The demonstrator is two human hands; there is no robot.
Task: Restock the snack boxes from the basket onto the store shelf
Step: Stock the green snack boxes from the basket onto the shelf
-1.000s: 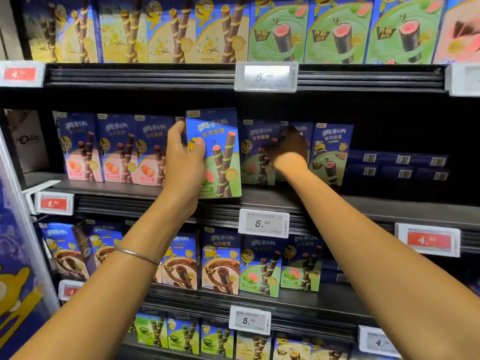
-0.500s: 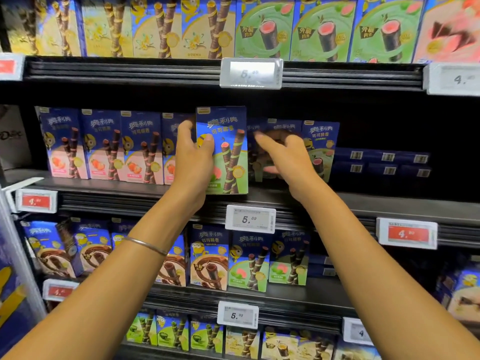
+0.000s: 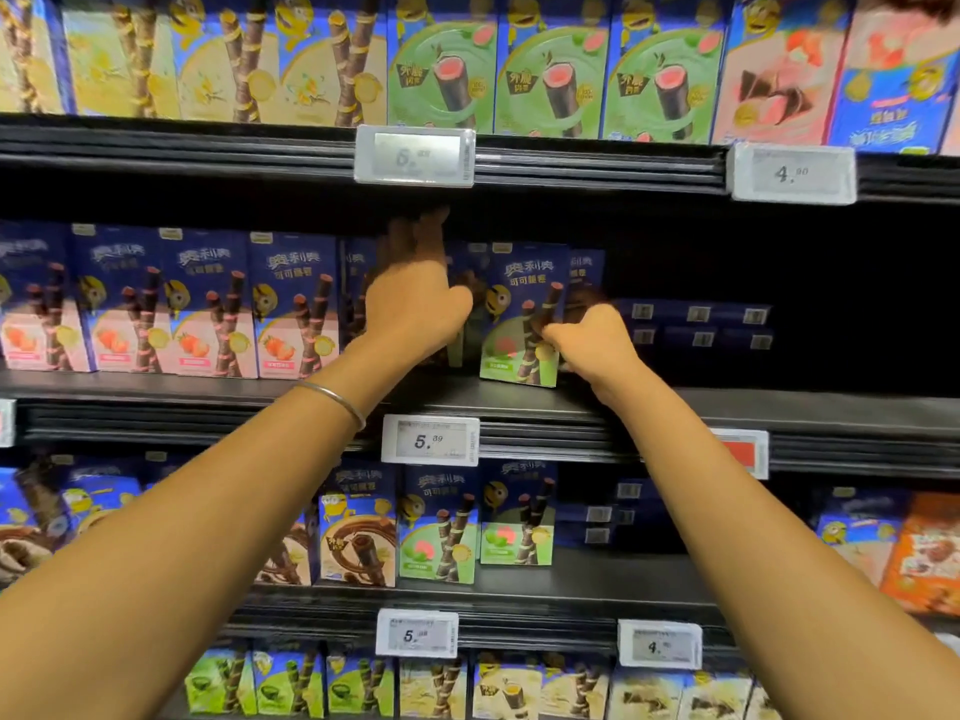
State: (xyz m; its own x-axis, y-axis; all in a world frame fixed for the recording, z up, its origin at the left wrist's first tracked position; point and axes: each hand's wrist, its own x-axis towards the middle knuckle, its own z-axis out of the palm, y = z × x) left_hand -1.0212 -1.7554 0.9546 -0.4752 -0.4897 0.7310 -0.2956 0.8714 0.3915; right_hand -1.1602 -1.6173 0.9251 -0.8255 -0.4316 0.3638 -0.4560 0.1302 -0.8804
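Black store shelving [image 3: 675,407] filled the view in several tiers, packed with blue snack cartons and hung with price tags [image 3: 430,440]. On the middle tier the green-fronted snack box [image 3: 522,317] stood upright near the front edge, the right hand [image 3: 592,345] pinching its right side. The left hand [image 3: 415,298] reached in just left of it among the cartons; whether its grip held anything could not be told.

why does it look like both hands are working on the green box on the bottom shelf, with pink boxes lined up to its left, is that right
Not quite: the green box stands on the middle shelf, above the 5.89 price tag, not the bottom one. The head view shows this. The rest holds: the left hand and right hand are both at it, with pink boxes lined up to its left.
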